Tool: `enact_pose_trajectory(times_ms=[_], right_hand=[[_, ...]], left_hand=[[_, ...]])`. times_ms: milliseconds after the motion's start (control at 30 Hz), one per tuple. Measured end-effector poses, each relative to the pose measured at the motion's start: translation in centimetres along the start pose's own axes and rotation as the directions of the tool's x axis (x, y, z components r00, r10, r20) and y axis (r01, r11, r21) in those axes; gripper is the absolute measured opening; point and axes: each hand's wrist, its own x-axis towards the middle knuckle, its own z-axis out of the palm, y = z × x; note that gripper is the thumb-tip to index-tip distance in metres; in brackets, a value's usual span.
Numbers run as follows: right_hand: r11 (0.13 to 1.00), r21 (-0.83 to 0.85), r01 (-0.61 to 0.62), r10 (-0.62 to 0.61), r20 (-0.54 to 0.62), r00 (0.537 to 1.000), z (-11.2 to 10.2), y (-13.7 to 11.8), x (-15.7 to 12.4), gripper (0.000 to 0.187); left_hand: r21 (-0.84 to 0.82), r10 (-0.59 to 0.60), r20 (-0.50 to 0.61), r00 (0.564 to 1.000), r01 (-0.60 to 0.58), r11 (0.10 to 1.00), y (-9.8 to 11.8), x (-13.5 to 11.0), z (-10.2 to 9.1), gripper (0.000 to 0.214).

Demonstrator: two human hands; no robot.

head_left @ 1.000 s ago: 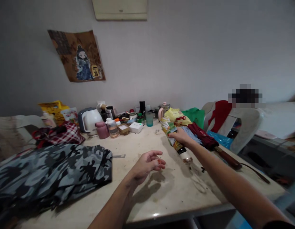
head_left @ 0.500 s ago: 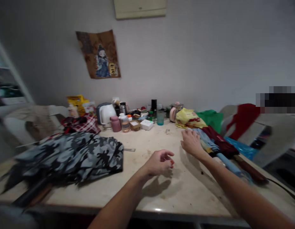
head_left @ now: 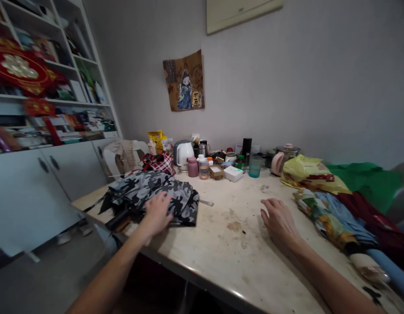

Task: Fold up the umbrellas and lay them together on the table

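A grey-and-black camouflage umbrella (head_left: 184, 200) lies loosely bunched on the left part of the table, its dark handle (head_left: 118, 221) toward the near edge. Over its near side is my left hand (head_left: 158, 213), fingers extended; whether they touch the fabric I cannot tell. My right hand (head_left: 279, 220), holding nothing, hovers low above the tabletop or rests on it, fingers loosely bent and apart. To its right lie folded umbrellas: a floral one (head_left: 329, 218), a light blue one (head_left: 347, 220) and a dark red one (head_left: 376, 220).
Along the wall on the table (head_left: 218, 257) stand a white kettle (head_left: 185, 155), a pink jar (head_left: 192, 167), a white box (head_left: 233, 173), a teal cup (head_left: 255, 166) and a glass pot (head_left: 287, 152). A yellow bag (head_left: 308, 172) lies at the right. Shelves (head_left: 67, 65) rise at the left.
The view has turned left. My left hand has gone from mid-table leftward to the camouflage umbrella. My right hand has come away from the folded umbrellas, toward the middle.
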Motion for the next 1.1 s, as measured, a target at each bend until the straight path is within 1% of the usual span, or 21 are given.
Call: enact_pose_trajectory(times_ms=[67,133,200,233,300,333,433,500,600,733,767,800,833,867,900,933,967,1000,1033,1067,1100], right_hand=[[1.000,-0.005,0.001,-0.001,-0.007,1.000,-0.1,0.2,0.1,0.026],[1.000,-0.004,-0.006,0.006,-0.006,1.000,-0.2,0.2,0.2,0.027],[1.000,0.008,-0.014,0.014,0.021,1.000,-0.4,0.0,0.2,0.028],[1.000,0.022,-0.015,0.014,0.043,0.999,-0.6,-0.2,0.2,0.028],[0.998,0.059,-0.017,0.012,0.088,0.996,-0.8,-0.5,0.1,0.028],[0.997,0.079,-0.020,0.011,0.104,0.995,-1.0,-0.7,0.1,0.029],[0.993,0.109,-0.042,0.028,0.124,0.992,-1.1,-0.8,-0.1,0.030],[0.992,0.115,-0.056,0.041,0.127,0.991,-1.1,-0.7,-0.2,0.030],[0.989,0.128,-0.073,0.057,0.121,0.991,-1.2,-0.5,-0.3,0.030],[0.981,0.169,-0.091,0.073,0.109,0.991,-1.2,-0.5,-0.5,0.031],[0.978,0.188,-0.091,0.072,0.105,0.992,-1.1,-0.4,-0.5,0.031],[0.974,0.208,-0.092,0.072,0.102,0.992,-1.0,-0.4,-0.5,0.031],[0.969,0.229,-0.091,0.070,0.100,0.993,-0.7,-0.2,-0.5,0.031],[0.964,0.251,-0.091,0.069,0.097,0.993,-0.5,-0.1,-0.5,0.031],[0.958,0.271,-0.093,0.071,0.091,0.993,-0.1,0.1,-0.5,0.032],[0.951,0.293,-0.097,0.077,0.082,0.994,0.2,0.2,-0.4,0.032],[0.942,0.319,-0.101,0.084,0.067,0.994,0.4,0.4,-0.4,0.032],[0.930,0.352,-0.102,0.093,0.043,0.995,0.5,0.4,-0.4,0.032],[0.914,0.395,-0.095,0.099,0.011,0.995,0.4,0.3,-0.4,0.034],[0.893,0.444,-0.076,0.100,-0.031,0.995,0.1,0.0,-0.4,0.037],[0.873,0.487,-0.035,0.088,-0.087,0.992,-0.5,-0.5,-0.4,0.041]], left_hand=[[0.176,-0.185,-0.023,0.982,0.186,0.967,-4.7,-1.0,0.0,0.048],[0.290,-0.371,0.004,0.929,0.354,0.889,-8.5,-2.5,-0.3,0.043],[0.314,-0.465,0.110,0.878,0.414,0.855,-10.9,-3.9,-0.3,0.040],[0.295,-0.460,0.165,0.873,0.401,0.867,-11.5,-4.4,-0.2,0.038],[0.265,-0.413,0.215,0.885,0.354,0.897,-11.6,-5.0,0.1,0.037],[0.269,-0.386,0.206,0.899,0.327,0.906,-11.1,-5.1,0.2,0.038],[0.349,-0.317,0.103,0.943,0.265,0.899,-9.1,-4.8,0.4,0.040],[0.326,-0.297,0.079,0.951,0.257,0.910,-8.1,-4.3,0.3,0.037],[0.052,-0.349,0.153,0.924,0.345,0.937,-7.5,-3.1,0.1,0.031],[-0.259,-0.349,0.227,0.909,0.402,0.878,-7.4,-1.8,-1.4,0.013],[-0.384,-0.343,0.242,0.908,0.414,0.825,-7.1,-1.8,-2.3,0.013],[-0.674,-0.378,0.294,0.878,0.471,0.569,-6.6,-1.7,-3.3,0.012],[-0.868,-0.360,0.365,0.859,0.454,0.203,-5.9,-1.7,-4.6,0.013],[-0.920,-0.300,0.392,0.869,0.372,-0.126,-4.9,-1.6,-5.9,0.015],[-0.886,-0.227,0.375,0.899,0.275,-0.374,-3.7,-1.3,-7.3,0.013],[-0.823,-0.175,0.314,0.933,0.176,-0.540,-2.3,-0.9,-8.6,0.010],[-0.769,-0.137,0.249,0.959,0.109,-0.629,-0.8,-0.3,-9.8,0.008],[-0.751,-0.111,0.233,0.966,0.106,-0.652,0.8,0.5,-10.8,0.010],[-0.771,-0.061,0.271,0.961,0.179,-0.611,2.4,1.3,-11.5,0.013],[-0.812,-0.069,0.318,0.946,0.234,-0.535,4.0,2.1,-12.0,0.014],[-0.861,-0.068,0.319,0.945,0.259,-0.438,5.5,2.8,-12.1,0.012]])
